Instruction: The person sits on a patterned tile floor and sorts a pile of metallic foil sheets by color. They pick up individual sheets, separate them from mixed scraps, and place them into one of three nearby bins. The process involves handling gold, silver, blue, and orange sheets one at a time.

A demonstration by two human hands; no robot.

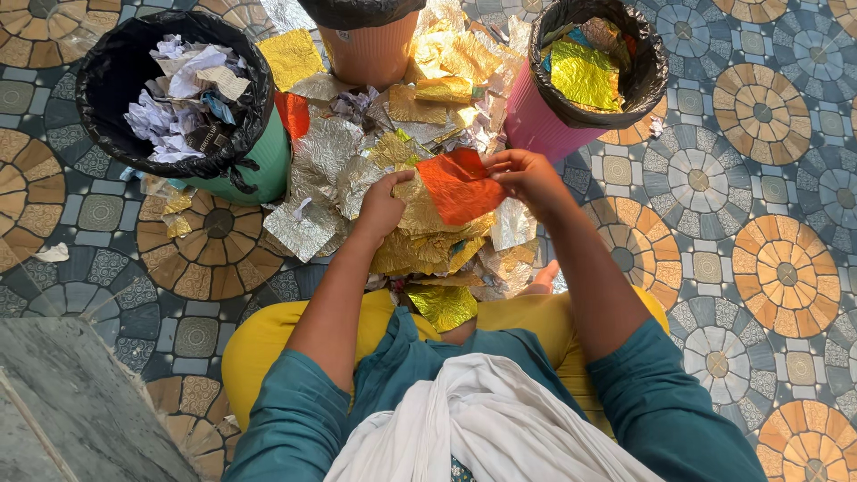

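Far out to the left of both hands sat the green bin [259, 165], black liner stuffed with crumpled white and grey paper [178, 89]. No foil in there. Closer in, just beyond the left hand [382, 207], the heap of silver and gold foil sheets [357, 165] spread across the patterned floor tiles [759, 268]. The left hand was closed on the near edge of a gold sheet [420, 214], thumb on top, fingers tucked under. Between the two hands lay the red-orange foil piece [460, 186], resting over that gold sheet. The right hand [528, 177] pinched its upper right edge with the fingertips, so the hands were near each other, each clamped on its own sheet.

This looked like the picking-apart step: one coloured piece being lifted off the stack. Beyond the hands stood the orange bin [370, 49], contents hidden. To the right of the right hand was the pink bin [536, 125], already holding yellow-green and coloured foil. The next move, by my reading, called for peeling the red piece free without dragging the gold along, then choosing a bin by colour.
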